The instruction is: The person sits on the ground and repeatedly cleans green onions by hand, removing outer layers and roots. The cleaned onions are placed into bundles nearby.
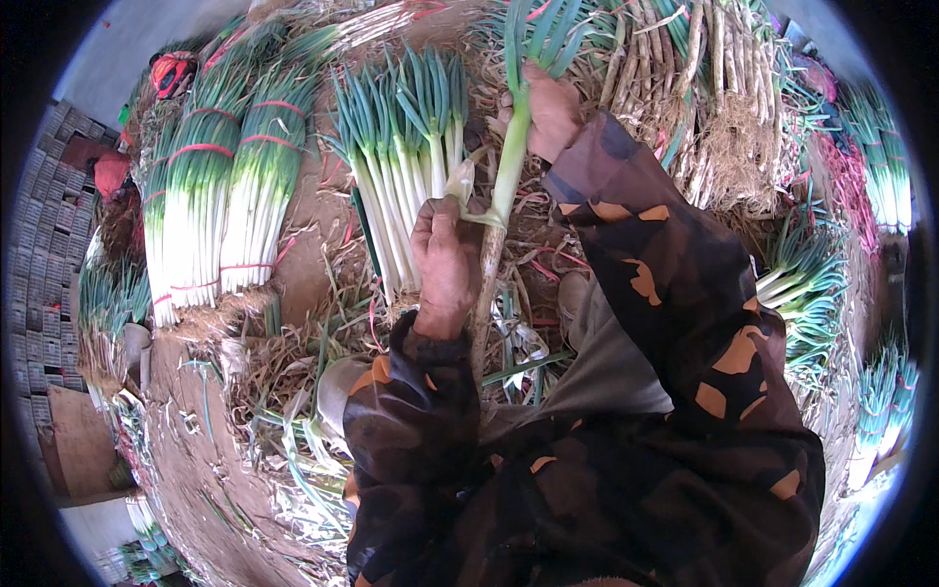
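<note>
A large green onion (508, 187) slants in front of me, green leaves at the top and a brown, soil-stained lower stalk running down to my lap. My right hand (552, 110) is closed around its upper part, just below where the leaves spread. Between the fingers of my left hand (446, 260) is a pale outer leaf sheath (461, 182), peeled away from the stalk and still joined to it by a band around the middle. Left of that hand lies a row of cleaned green onions (400, 176) with white stalks and trimmed-looking green tops.
Tied bundles of green onions (194, 213) with red bands lie at left. Uncleaned stalks with roots (722, 139) are piled at upper right. Loose green onions (803, 293) lie at right. Peeled husks (293, 381) litter the earth floor around my knees. Stacked crates (44, 293) stand far left.
</note>
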Action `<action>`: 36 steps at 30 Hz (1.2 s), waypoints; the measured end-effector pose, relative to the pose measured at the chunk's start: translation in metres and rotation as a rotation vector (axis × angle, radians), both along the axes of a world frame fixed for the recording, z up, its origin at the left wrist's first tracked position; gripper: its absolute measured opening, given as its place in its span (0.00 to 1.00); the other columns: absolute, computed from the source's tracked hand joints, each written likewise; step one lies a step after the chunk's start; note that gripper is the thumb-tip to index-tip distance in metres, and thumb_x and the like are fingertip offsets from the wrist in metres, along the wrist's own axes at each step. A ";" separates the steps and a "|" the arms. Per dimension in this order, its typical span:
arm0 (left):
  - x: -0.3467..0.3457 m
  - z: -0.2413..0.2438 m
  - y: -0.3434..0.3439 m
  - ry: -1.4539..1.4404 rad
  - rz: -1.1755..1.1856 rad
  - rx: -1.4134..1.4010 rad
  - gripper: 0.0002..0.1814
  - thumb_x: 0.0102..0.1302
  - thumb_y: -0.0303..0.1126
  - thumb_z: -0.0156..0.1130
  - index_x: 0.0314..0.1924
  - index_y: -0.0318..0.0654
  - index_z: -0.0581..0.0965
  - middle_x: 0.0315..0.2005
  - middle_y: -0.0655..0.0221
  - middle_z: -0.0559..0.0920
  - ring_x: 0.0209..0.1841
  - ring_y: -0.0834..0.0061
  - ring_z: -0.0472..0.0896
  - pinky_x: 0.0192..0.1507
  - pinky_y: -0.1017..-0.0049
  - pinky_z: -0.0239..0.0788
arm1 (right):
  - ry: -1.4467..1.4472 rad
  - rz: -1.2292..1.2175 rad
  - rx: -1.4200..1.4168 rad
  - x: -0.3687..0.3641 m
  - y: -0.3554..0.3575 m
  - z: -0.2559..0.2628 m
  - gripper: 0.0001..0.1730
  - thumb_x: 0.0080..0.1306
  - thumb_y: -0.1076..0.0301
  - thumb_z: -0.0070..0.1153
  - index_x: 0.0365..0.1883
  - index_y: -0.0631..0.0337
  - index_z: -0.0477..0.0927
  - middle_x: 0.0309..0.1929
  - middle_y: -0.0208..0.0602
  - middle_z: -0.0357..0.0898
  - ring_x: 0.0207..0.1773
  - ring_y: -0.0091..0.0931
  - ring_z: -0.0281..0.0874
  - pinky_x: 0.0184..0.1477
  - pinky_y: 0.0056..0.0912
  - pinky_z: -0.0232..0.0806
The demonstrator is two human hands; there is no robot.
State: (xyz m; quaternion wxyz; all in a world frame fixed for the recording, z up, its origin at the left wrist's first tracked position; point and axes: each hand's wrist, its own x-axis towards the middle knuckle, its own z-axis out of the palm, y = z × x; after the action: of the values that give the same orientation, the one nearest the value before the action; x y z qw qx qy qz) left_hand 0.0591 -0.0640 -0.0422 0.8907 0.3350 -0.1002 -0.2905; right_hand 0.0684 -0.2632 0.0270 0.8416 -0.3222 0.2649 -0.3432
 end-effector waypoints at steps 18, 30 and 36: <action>-0.143 -0.022 0.177 -0.532 -0.123 0.937 0.12 0.69 0.31 0.67 0.36 0.33 0.73 0.24 0.58 0.78 0.27 0.73 0.76 0.30 0.67 0.69 | -0.190 0.431 -0.043 0.000 -0.175 -0.058 0.26 0.75 0.42 0.54 0.42 0.60 0.70 0.31 0.29 0.67 0.27 0.19 0.66 0.25 0.24 0.66; -0.159 0.012 0.426 -1.246 -0.178 1.762 0.08 0.65 0.30 0.70 0.40 0.35 0.82 0.31 0.52 0.84 0.36 0.53 0.86 0.35 0.63 0.78 | -0.665 0.841 0.312 0.022 -0.199 -0.058 0.25 0.79 0.45 0.48 0.45 0.63 0.70 0.25 0.24 0.67 0.22 0.18 0.67 0.24 0.24 0.67; -0.126 0.102 0.423 -0.560 -0.934 2.649 0.33 0.73 0.48 0.62 0.67 0.31 0.71 0.61 0.48 0.78 0.62 0.51 0.76 0.65 0.60 0.68 | -0.816 0.867 0.319 0.005 -0.230 -0.040 0.22 0.82 0.51 0.43 0.51 0.66 0.65 0.25 0.27 0.69 0.20 0.20 0.68 0.23 0.26 0.66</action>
State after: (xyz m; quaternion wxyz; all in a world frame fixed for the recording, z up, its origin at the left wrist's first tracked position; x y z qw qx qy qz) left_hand -0.0667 0.3586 0.0593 -0.2966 0.8862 -0.0285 -0.3547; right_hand 0.0732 -0.4932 -0.0131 0.9759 -0.1133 -0.1854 -0.0216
